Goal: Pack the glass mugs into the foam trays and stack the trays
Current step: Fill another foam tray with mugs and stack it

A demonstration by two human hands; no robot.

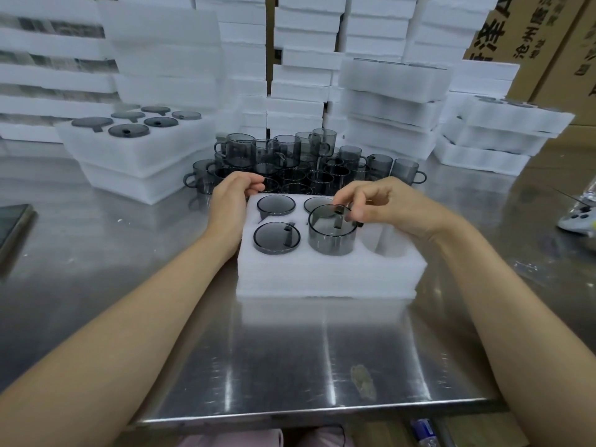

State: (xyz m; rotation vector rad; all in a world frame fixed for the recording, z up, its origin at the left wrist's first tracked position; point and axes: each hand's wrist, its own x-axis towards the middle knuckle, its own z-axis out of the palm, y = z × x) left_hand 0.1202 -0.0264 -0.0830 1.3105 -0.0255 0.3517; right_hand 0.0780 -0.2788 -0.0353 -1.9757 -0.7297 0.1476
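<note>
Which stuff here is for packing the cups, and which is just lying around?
For the job: foam tray, mug in the right hand, loose mugs behind, filled trays on the left.
Just lying about: phone, cardboard boxes.

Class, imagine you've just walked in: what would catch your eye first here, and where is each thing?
At the centre, the right hand pinches the rim of a smoky grey glass mug half-sunk in a white foam tray, whose far left corner the left hand holds. Behind it crowds a cluster of loose grey glass mugs, and tall stacks of white foam trays wall the back.
</note>
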